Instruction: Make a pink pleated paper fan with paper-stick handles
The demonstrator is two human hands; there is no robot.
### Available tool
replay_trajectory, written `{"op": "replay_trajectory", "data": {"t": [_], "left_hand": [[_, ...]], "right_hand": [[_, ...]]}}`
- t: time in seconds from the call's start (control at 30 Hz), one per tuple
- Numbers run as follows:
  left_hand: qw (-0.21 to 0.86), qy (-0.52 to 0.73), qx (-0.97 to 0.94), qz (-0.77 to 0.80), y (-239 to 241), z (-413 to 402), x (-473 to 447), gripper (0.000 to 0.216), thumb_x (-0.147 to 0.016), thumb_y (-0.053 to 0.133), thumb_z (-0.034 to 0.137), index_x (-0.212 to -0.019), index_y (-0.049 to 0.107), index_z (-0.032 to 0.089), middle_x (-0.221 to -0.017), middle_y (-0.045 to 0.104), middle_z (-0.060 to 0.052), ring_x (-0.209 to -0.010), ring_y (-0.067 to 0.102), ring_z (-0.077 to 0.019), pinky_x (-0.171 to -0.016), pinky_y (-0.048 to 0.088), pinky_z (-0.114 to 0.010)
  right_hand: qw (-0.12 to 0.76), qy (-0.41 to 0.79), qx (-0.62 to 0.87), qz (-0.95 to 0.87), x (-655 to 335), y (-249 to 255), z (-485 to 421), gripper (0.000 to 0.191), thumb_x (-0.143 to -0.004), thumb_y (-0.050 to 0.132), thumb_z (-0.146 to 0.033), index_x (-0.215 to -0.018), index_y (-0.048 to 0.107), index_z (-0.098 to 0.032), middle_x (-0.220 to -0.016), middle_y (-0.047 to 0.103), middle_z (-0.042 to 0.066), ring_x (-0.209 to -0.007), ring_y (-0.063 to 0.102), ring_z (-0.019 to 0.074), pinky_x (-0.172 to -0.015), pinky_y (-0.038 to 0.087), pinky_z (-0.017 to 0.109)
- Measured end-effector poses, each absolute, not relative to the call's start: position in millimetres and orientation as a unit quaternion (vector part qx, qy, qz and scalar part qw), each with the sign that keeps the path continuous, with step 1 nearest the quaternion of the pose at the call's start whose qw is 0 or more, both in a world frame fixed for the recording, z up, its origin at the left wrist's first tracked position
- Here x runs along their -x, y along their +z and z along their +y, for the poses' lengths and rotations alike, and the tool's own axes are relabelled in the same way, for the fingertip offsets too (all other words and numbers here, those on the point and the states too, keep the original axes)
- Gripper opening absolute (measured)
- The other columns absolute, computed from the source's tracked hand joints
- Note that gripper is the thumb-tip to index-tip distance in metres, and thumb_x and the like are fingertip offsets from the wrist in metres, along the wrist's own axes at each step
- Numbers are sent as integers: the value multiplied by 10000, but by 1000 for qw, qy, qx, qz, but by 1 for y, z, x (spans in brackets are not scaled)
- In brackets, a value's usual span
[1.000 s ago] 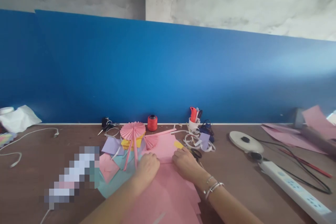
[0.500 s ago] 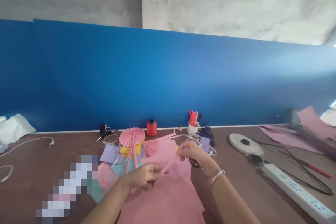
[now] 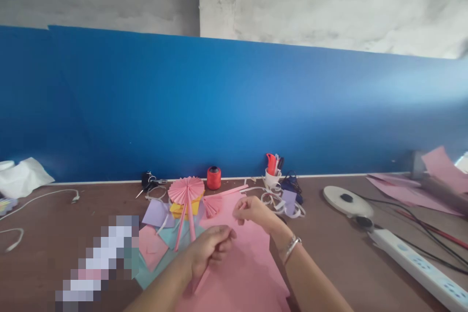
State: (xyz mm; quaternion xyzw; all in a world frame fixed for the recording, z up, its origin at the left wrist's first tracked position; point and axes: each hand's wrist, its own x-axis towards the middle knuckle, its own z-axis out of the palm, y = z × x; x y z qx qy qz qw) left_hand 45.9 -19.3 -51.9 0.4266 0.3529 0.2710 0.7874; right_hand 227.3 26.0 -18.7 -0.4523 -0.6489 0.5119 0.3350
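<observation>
My left hand (image 3: 214, 249) is closed over the pink sheets, and a narrow pink paper strip (image 3: 201, 280) sticks out below its palm. Just up and to the right, my right hand (image 3: 252, 212) is pinched, thumb against fingers. Whatever lies between its fingertips, if anything, is too small to make out. Under both hands spreads large pink paper (image 3: 243, 263). Behind the left hand are a round pleated pink paper fan (image 3: 186, 190) with long pink sticks, and a smaller pleated pink piece (image 3: 212, 205).
Purple paper (image 3: 158, 213), yellow paper (image 3: 180, 210) and teal paper (image 3: 149, 277) lie to the left. Along the blue partition (image 3: 234, 107) stand a red spool (image 3: 214, 178) and a white cup (image 3: 271, 179) with pens. A power strip (image 3: 417, 263) and cables lie right.
The pink strip stretched between both hands now shows only below my left hand. My right hand has come off it and shifted slightly left. The view has turned a little.
</observation>
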Motion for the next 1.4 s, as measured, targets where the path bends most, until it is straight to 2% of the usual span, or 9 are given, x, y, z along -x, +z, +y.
{"op": "replay_trajectory", "data": {"t": [0.1, 0.23, 0.3, 0.47, 0.6, 0.83, 1.1, 1.2, 1.4], "left_hand": [[762, 315, -438, 359, -55, -18, -47, 409, -678, 630, 540, -818, 473, 189, -514, 353, 106, -370, 174, -31, -398, 58, -223], [720, 355, -447, 394, -55, -18, -49, 419, -701, 603, 554, -868, 480, 190, -552, 405, 98, -352, 156, -21, -383, 36, -229], [719, 361, -440, 399, -54, -19, -49, 420, -703, 603, 546, -885, 484, 187, -542, 392, 102, -354, 146, -20, -387, 27, -231], [726, 363, -440, 385, -51, -22, -49, 423, -711, 604, 529, -904, 508, 165, -513, 372, 106, -360, 136, -22, -399, 16, -237], [723, 370, -440, 383, -50, -23, -51, 433, -709, 605, 539, -900, 522, 159, -495, 384, 105, -352, 130, -22, -392, 19, -236], [698, 384, -461, 391, -50, -27, -57, 480, -719, 597, 543, -973, 547, 139, -513, 436, 93, -340, 148, -16, -388, 52, -226], [666, 417, -489, 378, -54, -26, -60, 487, -721, 608, 524, -946, 575, 93, -592, 577, 11, -377, 336, -46, -395, 207, -219], [684, 421, -465, 372, -50, -27, -60, 457, -688, 653, 480, -923, 589, 94, -689, 624, -30, -425, 383, -50, -423, 249, -217], [725, 411, -412, 369, -43, -32, -62, 444, -735, 562, 529, -917, 580, 124, -566, 528, 32, -384, 279, -35, -411, 135, -215]], "right_hand": [[392, 530, 440, -610, -218, -21, 25, 160, -683, 643, -306, -733, 628, -154, -562, 636, -1, -532, 551, 109, -521, 330, 219], [336, 507, 478, -634, -209, -25, 22, 250, -703, 642, -400, -657, 636, -154, -580, 610, -2, -560, 516, 105, -523, 324, 220], [313, 505, 475, -649, -208, -25, 21, 249, -706, 633, -388, -625, 649, -153, -571, 591, -4, -567, 492, 103, -526, 328, 220], [342, 507, 481, -628, -210, -22, 21, 207, -690, 612, -301, -812, 706, -162, -597, 574, -15, -556, 478, 98, -503, 328, 212], [342, 491, 464, -653, -213, -15, 20, 199, -731, 565, -312, -702, 687, -158, -633, 616, 7, -542, 485, 96, -495, 338, 215], [393, 468, 487, -624, -211, -12, 20, 157, -674, 553, -250, -590, 641, -150, -558, 617, 6, -511, 511, 94, -469, 328, 205], [438, 476, 505, -571, -207, -17, 22, 265, -697, 527, -353, -660, 663, -129, -508, 589, 10, -495, 553, 109, -453, 318, 206], [435, 484, 498, -574, -208, -17, 22, 216, -668, 562, -333, -618, 641, -137, -505, 587, 4, -488, 549, 106, -445, 303, 203], [384, 490, 491, -609, -206, -14, 19, 150, -630, 554, -237, -540, 634, -148, -461, 584, -8, -446, 478, 80, -443, 275, 203]]}}
